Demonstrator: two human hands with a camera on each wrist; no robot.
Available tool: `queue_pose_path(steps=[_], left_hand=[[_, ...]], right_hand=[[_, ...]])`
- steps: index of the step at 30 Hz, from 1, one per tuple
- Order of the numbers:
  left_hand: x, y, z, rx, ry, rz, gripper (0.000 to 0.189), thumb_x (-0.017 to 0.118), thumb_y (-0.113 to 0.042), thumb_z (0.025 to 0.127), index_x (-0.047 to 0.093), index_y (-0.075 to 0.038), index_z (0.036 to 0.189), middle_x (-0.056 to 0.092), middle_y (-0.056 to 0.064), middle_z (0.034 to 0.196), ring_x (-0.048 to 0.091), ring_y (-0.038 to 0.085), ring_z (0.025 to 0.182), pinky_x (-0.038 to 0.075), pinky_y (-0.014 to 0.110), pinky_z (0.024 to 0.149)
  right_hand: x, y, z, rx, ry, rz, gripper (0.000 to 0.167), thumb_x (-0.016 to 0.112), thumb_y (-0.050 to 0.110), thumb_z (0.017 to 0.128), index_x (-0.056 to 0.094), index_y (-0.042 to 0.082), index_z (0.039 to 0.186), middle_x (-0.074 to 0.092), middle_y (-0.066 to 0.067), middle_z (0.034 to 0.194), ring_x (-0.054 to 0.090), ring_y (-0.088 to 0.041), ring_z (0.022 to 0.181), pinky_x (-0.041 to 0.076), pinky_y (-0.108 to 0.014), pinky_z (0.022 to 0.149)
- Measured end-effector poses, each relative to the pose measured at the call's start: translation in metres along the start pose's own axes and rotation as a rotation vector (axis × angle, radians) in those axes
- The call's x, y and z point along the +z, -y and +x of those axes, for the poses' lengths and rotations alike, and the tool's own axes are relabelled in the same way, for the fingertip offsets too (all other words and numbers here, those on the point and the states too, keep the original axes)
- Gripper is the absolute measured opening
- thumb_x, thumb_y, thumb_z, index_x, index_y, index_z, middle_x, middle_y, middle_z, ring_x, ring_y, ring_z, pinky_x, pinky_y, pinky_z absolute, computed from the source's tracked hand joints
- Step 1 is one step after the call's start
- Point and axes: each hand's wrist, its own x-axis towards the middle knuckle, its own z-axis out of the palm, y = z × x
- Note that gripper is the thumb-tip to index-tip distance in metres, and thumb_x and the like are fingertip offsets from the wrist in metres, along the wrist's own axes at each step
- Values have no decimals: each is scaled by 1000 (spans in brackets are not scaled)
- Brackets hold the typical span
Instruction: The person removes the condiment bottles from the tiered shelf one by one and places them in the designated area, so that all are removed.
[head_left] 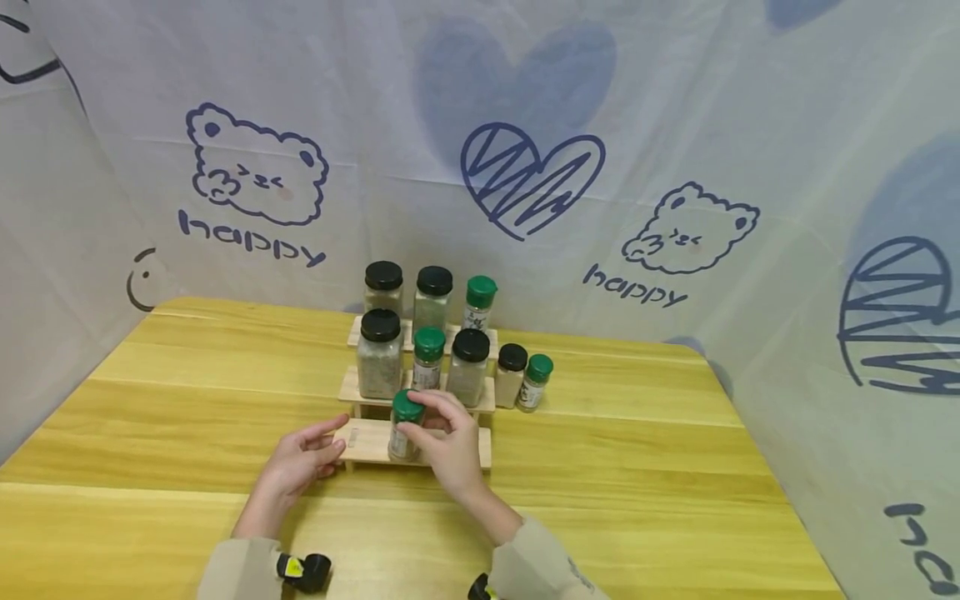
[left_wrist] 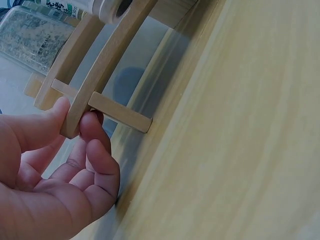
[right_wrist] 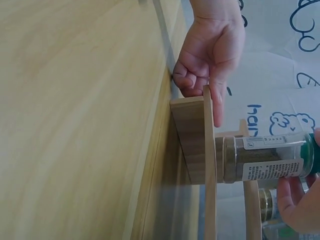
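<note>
Head view shows me the right hand, its grip narrowed to a pinch on a small, clear, cylindrical, green-capped jar at the lowest tier of a pale wooden three-step rack, while the left hand grips that tier's left end between thumb and fingers.

Green-capped, labelled clear jar, upright at the lowest step of the pale wooden rack, lower centre of frame.

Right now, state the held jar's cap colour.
The cap is green, clearest in the head view.
</note>
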Motion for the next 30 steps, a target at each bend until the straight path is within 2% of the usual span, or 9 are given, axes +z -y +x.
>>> queue_pose_path(steps=[9,15,24,30], left_hand=[[0,1,0,2,-2,-12,47,55,-2,87,37,6,130,59,-1,83,55,10,67,47,23,59],[0,0,0,-3,-4,-16,47,55,-1,87,37,6,130,59,0,84,55,10,67,47,23,58],[-1,-1,-1,-1,7,-29,47,56,-2,87,38,6,130,58,-1,83,55,10,68,47,23,59],[-1,-1,-1,1,15,-30,47,55,-2,87,37,6,130,58,-1,83,55,10,68,47,23,59]], right_hand=[[-14,13,-2,-24,-15,6,30,67,-14,70,60,-14,98,55,-24,98,56,-24,76,51,-32,65],[-25,5,-4,36,-22,10,30,68,-10,71,61,-10,100,56,-20,101,56,-17,79,50,-28,68],[-36,3,-9,14,-36,-6,30,69,-8,70,61,-10,100,56,-20,101,55,-19,82,50,-29,67],[-46,2,-11,10,-49,-12,30,69,-9,70,61,-10,100,56,-20,100,56,-15,82,50,-28,67]])
